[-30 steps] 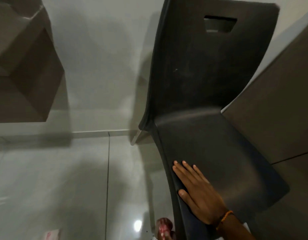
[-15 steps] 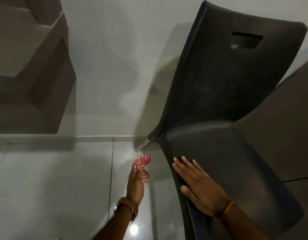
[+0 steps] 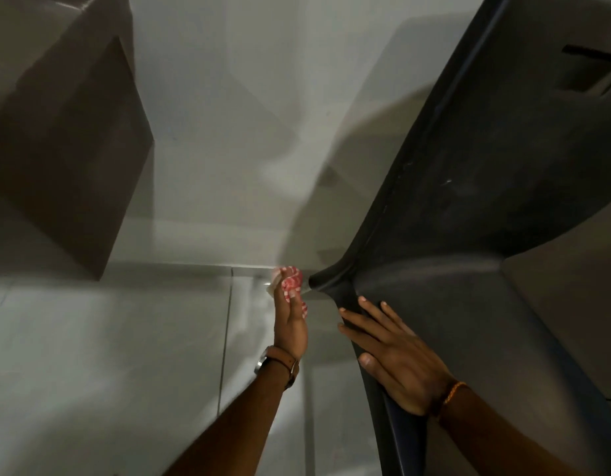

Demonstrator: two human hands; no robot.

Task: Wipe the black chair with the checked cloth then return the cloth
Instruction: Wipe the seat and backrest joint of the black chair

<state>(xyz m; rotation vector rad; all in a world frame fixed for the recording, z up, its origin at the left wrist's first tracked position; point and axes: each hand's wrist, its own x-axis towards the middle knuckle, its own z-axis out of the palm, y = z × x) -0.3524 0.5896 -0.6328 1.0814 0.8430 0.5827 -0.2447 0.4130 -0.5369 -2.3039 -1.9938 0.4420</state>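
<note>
The black chair [image 3: 469, 269] filled the right side of my view, standing on the pale tiled floor [image 3: 108, 338] by the wall. I laid my right hand [image 3: 397, 365] flat on the seat edge with fingers spread wide, gripping nothing, I think to keep the chair from sliding. My left hand [image 3: 290, 324] was squeezed shut around the bunched checked cloth [image 3: 290, 283], just beside the chair's side corner, so wiping could start there.
</note>
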